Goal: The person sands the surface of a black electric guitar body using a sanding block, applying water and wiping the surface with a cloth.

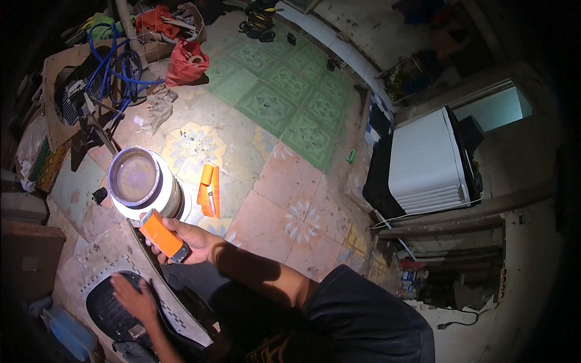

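Floor: patterned tiles point(290, 190) in green, pinkish and cream are seen across the room, lit most strongly around the round basin.
Right hand: the orange block point(162, 235) is grasped by the right hand point(192, 239), with the thumb laid along one side and the fingers curled round the other.
Orange block: it is held tilted above the near edge of the pale panel, just below the basin in view; dark grey is shown at its ends.
Left hand: the left hand point(134, 297) is released, its fingers extended over the dark oval inset; whether the inset is touched cannot be told.
Pale panel: small holes are set in rows around the dark oval inset point(100, 310) of the pale panel point(110, 247).
Round basin: a purplish rim is seen on the round basin point(134, 172), which is set upon a white round base point(123, 212).
Orange sheet: a folded orange sheet point(216, 190) is laid on the tiles, just right of the base.
Far left: a blue hose point(112, 77) is heaped near a red bag point(186, 65).
Right side: a white appliance point(423, 160) is placed by the wall.
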Demonstrator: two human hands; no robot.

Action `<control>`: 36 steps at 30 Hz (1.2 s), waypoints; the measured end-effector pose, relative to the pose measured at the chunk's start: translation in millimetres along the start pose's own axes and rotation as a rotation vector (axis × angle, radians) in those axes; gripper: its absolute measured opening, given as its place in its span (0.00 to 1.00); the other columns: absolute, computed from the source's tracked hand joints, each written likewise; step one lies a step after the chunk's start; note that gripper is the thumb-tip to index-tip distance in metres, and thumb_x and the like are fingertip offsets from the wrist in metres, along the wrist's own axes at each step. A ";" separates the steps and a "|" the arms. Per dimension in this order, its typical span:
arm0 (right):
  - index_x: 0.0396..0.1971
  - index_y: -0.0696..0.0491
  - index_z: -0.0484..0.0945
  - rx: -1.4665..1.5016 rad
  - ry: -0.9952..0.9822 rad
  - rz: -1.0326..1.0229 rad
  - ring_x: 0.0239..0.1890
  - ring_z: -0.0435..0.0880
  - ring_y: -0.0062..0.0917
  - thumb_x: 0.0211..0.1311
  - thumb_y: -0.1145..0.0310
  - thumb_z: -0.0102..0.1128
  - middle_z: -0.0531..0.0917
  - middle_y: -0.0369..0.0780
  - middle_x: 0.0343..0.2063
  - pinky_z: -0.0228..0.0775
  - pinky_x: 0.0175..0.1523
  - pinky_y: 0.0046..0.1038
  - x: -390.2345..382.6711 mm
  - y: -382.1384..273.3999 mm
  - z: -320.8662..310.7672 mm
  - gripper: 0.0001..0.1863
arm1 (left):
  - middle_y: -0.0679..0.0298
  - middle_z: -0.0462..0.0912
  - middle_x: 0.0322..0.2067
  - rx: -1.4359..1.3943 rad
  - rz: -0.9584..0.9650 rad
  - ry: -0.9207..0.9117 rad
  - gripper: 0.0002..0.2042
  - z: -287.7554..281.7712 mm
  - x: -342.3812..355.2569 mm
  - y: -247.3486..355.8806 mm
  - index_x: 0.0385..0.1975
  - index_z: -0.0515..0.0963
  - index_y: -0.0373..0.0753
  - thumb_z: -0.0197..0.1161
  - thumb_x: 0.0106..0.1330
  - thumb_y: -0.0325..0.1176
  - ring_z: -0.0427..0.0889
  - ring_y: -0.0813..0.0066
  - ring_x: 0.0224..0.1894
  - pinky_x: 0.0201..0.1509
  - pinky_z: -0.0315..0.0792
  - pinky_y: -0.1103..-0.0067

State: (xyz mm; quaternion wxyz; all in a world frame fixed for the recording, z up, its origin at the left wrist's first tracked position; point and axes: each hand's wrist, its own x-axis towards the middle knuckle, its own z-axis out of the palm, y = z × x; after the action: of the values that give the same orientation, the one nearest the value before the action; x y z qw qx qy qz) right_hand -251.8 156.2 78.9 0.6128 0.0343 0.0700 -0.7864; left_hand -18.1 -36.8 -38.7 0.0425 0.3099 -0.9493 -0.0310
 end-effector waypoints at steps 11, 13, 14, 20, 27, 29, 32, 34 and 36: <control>0.56 0.50 0.74 -0.048 -0.003 0.001 0.42 0.79 0.20 0.58 0.41 0.72 0.79 0.34 0.41 0.75 0.46 0.27 5.2 2.2 1.6 0.35 | 0.51 0.57 0.75 0.394 -0.614 -0.152 0.42 20.3 47.6 -109.5 0.75 0.57 0.34 0.37 0.75 0.67 0.58 0.51 0.76 0.74 0.56 0.47; 0.56 0.51 0.74 -0.043 -0.011 0.012 0.41 0.80 0.20 0.58 0.41 0.72 0.79 0.34 0.41 0.75 0.46 0.27 9.0 3.9 4.2 0.35 | 0.52 0.54 0.77 0.316 -0.331 -0.055 0.40 31.5 19.7 -56.0 0.76 0.54 0.36 0.43 0.76 0.63 0.53 0.53 0.78 0.76 0.50 0.49; 0.56 0.51 0.74 -0.037 -0.003 0.007 0.41 0.80 0.20 0.58 0.41 0.72 0.79 0.34 0.41 0.75 0.46 0.27 7.0 3.4 4.4 0.35 | 0.52 0.49 0.78 0.184 -0.156 0.050 0.42 27.4 3.1 -17.0 0.76 0.52 0.35 0.47 0.74 0.63 0.47 0.54 0.80 0.78 0.45 0.51; 0.56 0.50 0.74 -0.051 -0.016 -0.018 0.42 0.80 0.20 0.58 0.41 0.72 0.80 0.35 0.42 0.76 0.46 0.27 1.6 1.0 9.6 0.35 | 0.52 0.45 0.79 -0.052 0.023 -0.027 0.42 -3.3 -10.0 23.3 0.77 0.48 0.34 0.58 0.71 0.49 0.43 0.54 0.81 0.79 0.41 0.52; 0.59 0.50 0.73 -0.029 -0.063 0.006 0.42 0.80 0.22 0.58 0.43 0.73 0.80 0.36 0.43 0.75 0.46 0.28 15.6 3.4 5.5 0.36 | 0.44 0.66 0.70 0.201 -0.666 0.086 0.47 48.4 41.3 -254.3 0.69 0.64 0.28 0.39 0.71 0.72 0.64 0.48 0.72 0.72 0.63 0.55; 0.60 0.50 0.73 -0.018 -0.048 -0.023 0.43 0.80 0.23 0.57 0.44 0.74 0.79 0.37 0.43 0.74 0.47 0.28 7.8 2.1 4.5 0.37 | 0.42 0.70 0.66 0.338 -0.873 -0.082 0.48 45.8 44.9 -238.5 0.65 0.66 0.24 0.38 0.70 0.73 0.72 0.46 0.67 0.63 0.72 0.53; 0.60 0.49 0.72 0.012 -0.097 -0.020 0.43 0.80 0.22 0.58 0.46 0.74 0.80 0.37 0.43 0.75 0.46 0.28 13.4 3.9 10.4 0.35 | 0.43 0.67 0.69 0.369 -0.638 0.040 0.49 51.5 36.1 -195.0 0.68 0.63 0.27 0.39 0.70 0.73 0.67 0.46 0.70 0.67 0.67 0.48; 0.61 0.48 0.72 0.045 -0.081 -0.046 0.44 0.80 0.22 0.60 0.47 0.73 0.80 0.37 0.44 0.75 0.46 0.28 3.3 3.0 -0.4 0.34 | 0.44 0.57 0.74 0.296 -0.363 -0.022 0.46 44.1 16.6 -82.5 0.73 0.57 0.29 0.45 0.72 0.69 0.55 0.46 0.77 0.75 0.54 0.50; 0.61 0.47 0.72 0.033 -0.082 -0.032 0.45 0.80 0.22 0.60 0.49 0.73 0.80 0.37 0.45 0.75 0.46 0.29 2.3 1.8 -3.3 0.33 | 0.46 0.46 0.78 0.145 -0.070 -0.080 0.45 12.5 -4.9 10.1 0.76 0.50 0.30 0.52 0.72 0.61 0.43 0.49 0.80 0.80 0.40 0.53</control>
State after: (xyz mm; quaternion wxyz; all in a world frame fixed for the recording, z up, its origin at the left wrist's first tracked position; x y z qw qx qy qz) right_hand -250.7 154.1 75.2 0.6018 0.0109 0.0326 -0.7979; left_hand -21.3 -25.4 -50.6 -0.0192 0.3437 -0.9386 0.0237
